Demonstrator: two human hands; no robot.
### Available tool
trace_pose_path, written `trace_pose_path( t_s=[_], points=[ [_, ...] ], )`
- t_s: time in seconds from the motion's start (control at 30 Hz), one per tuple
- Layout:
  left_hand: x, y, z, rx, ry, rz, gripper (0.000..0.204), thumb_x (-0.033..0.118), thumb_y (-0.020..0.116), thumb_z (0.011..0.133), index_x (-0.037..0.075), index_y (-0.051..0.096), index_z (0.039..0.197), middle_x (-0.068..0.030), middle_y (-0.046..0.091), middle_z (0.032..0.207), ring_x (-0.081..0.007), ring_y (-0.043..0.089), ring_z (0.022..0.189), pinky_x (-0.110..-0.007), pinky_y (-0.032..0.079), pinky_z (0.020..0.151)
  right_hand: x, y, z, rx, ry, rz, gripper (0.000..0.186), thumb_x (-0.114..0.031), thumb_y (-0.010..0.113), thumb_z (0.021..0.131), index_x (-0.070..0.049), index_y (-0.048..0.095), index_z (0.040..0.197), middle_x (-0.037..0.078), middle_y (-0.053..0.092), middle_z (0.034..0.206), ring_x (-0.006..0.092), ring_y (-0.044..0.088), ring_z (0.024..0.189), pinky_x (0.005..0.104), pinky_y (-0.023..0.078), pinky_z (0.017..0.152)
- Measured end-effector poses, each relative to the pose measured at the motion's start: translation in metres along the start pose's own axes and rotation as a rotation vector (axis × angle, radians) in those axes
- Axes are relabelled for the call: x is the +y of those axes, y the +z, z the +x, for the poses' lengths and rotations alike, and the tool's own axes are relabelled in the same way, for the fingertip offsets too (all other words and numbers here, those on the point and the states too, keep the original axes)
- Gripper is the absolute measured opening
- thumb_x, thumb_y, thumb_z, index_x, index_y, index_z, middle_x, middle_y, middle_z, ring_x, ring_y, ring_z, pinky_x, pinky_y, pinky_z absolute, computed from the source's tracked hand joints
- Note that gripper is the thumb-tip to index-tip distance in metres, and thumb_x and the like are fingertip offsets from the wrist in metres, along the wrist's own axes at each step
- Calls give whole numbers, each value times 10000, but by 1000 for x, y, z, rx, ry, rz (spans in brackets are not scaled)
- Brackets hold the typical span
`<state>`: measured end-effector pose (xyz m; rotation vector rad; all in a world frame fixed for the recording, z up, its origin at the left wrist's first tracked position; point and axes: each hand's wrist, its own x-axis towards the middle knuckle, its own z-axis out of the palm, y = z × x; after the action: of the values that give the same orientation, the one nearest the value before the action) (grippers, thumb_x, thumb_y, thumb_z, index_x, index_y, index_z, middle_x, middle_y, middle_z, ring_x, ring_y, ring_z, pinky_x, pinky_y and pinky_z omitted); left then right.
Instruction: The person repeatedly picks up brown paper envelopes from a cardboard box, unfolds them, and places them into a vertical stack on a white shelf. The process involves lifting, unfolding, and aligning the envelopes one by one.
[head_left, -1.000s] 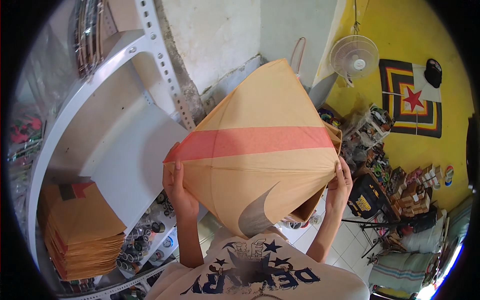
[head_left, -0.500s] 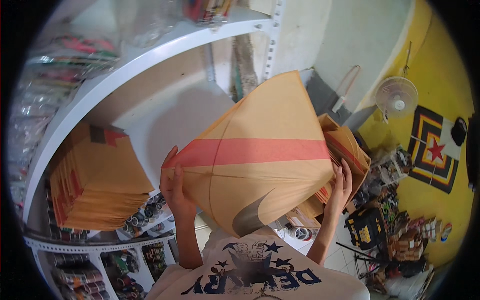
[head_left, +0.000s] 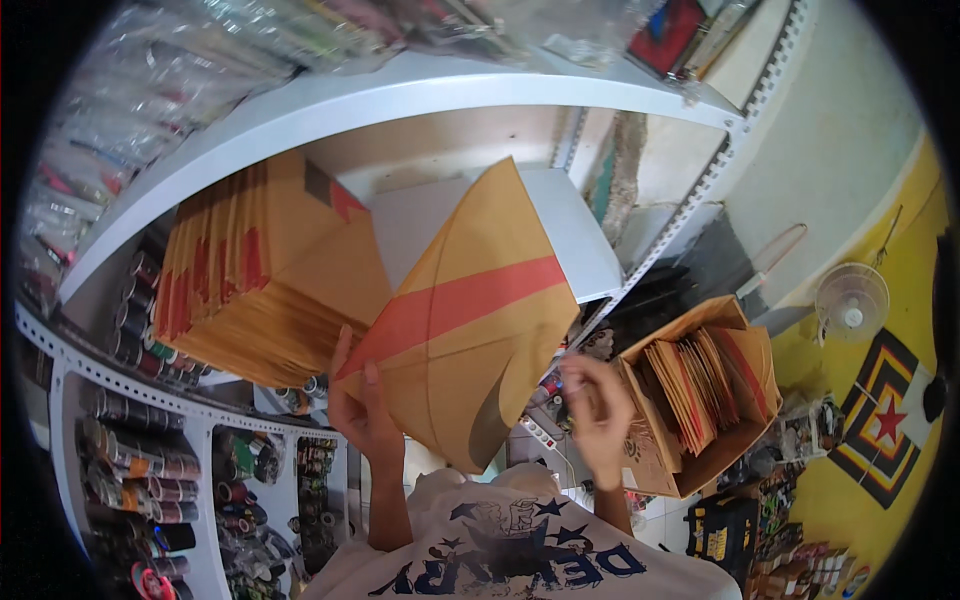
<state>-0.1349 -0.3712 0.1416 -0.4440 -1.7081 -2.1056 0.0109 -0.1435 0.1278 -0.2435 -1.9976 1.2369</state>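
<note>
A tan kite [head_left: 470, 330] with a red band and a dark grey curved patch is held up in front of me, tilted. My left hand [head_left: 368, 410] pinches its left corner, thumb in front. My right hand [head_left: 597, 408] is just off the kite's right edge, its fingers loosely bent and apart, slightly blurred, with nothing seen in them. Beyond my left hand, a thick stack of similar folded kites [head_left: 290, 270] rests on the shelf. A cardboard box [head_left: 650, 455] holding more tan and red kites [head_left: 695, 390] stands to the right of my right hand.
A white metal shelf edge [head_left: 420, 105] curves overhead, with plastic-wrapped packets [head_left: 240, 50] on top. Spools [head_left: 140, 455] fill the lower racks at left. A perforated upright post [head_left: 690, 215] stands behind the kite. A fan [head_left: 852, 303] hangs by the yellow wall at right.
My right hand has let go of the kite's right side and moved left. The kite now appears narrower and more turned. The view has swung right, showing more of the box.
</note>
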Motion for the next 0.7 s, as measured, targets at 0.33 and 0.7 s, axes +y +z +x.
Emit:
trace_pose_path(
  t_s=[0.33, 0.7],
  points=[
    [-7, -44, 4, 106, 256, 182, 544, 102, 561, 1128, -113, 429, 1610, -245, 604, 1517, -272, 636, 1321, -420, 499, 1138, -32, 134, -22, -488, -207, -58, 844, -138, 884, 875, -118, 517, 1635, 199, 560, 1556, 412, 580, 1394, 494, 473, 1151],
    [-9, -71, 29, -118, 255, 231, 750, 9, 674, 1013, -92, 331, 1672, -274, 553, 1554, -347, 632, 1366, -436, 541, 1115, -12, 193, -16, -488, -178, 132, 695, 156, 626, 937, -57, 545, 1593, 197, 579, 1591, 393, 560, 1474, 454, 477, 1185]
  ],
)
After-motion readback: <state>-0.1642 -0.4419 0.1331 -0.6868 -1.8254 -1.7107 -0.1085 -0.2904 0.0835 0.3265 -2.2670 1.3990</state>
